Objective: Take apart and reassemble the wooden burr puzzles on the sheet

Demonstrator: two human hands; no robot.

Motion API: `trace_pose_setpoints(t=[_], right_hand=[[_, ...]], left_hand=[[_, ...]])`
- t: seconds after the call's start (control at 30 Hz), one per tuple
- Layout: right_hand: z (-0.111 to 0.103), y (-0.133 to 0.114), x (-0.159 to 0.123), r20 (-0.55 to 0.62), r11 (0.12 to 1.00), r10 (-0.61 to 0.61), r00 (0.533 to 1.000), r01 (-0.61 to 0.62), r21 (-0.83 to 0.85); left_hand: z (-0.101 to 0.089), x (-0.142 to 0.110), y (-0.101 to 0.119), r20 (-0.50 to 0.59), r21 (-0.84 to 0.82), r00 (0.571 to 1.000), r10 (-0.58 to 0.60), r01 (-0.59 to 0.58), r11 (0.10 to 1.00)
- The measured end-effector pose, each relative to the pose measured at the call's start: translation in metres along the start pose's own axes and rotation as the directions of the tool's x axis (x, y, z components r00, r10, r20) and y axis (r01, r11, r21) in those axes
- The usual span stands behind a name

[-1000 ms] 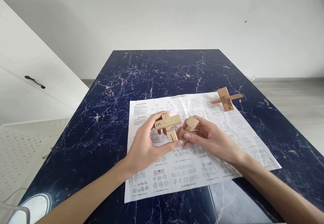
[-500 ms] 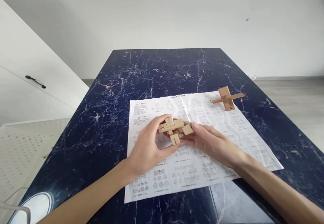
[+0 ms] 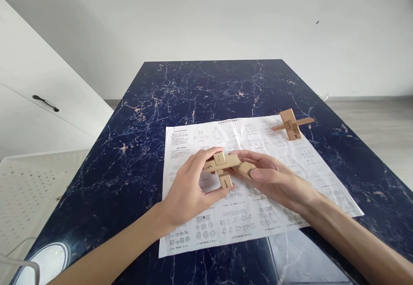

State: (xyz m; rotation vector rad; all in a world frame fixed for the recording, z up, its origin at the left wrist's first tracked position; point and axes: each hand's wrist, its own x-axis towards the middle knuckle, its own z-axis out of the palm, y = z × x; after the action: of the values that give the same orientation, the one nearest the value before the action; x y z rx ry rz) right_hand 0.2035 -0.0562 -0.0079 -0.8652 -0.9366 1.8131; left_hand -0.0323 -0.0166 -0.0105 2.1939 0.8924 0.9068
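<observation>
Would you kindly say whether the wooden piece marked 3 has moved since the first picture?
Yes: the wooden piece marked 3 has shifted slightly rightward and toward the near edge of the printed sheet.

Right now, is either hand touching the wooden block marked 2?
No: the block marked 2 lies apart, beyond both the left hand and the right hand.

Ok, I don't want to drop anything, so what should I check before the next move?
1. Left hand grips pieces 3 and 1: ok.
2. Right hand holds the plain piece: ok.
3. Plain piece locked into the others: cannot tell; the join is hidden.
4. Sheet fully readable: not ok, hands cover part.
5. Piece 2 out of the hands' way: ok, by the sheet's far right corner.
</observation>
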Motion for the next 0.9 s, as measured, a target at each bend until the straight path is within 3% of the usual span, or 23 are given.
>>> trace_pose_setpoints(t=[0.17, 0.4, 0.6, 0.9], right_hand=[[0.0026, 0.0026, -0.0009, 0.033, 1.000, 0.020, 0.999, -0.019, -0.020], [0.0046, 0.0007, -0.0029, 0.124, 0.999, 0.043, 0.991, -0.044, 0.007], [0.0043, -0.0004, -0.0024, 0.175, 0.997, 0.060, 0.983, -0.066, 0.030], [0.0057, 0.0014, -0.0020, 0.057, 0.998, 0.057, 0.997, -0.056, -0.007]], left_hand=[[0.0015, -0.0015, -0.0011, -0.030, 0.039, 0.999, 0.021, -0.020, 0.999], [0.0033, -0.0007, -0.0010, -0.071, 0.166, 0.971, 0.230, -0.216, 0.962], [0.0023, -0.0006, -0.0015, -0.064, 0.173, 0.965, 0.254, -0.240, 0.955], [0.0011, -0.0020, -0.0008, -0.060, 0.179, 0.966, 0.251, -0.237, 0.955]])
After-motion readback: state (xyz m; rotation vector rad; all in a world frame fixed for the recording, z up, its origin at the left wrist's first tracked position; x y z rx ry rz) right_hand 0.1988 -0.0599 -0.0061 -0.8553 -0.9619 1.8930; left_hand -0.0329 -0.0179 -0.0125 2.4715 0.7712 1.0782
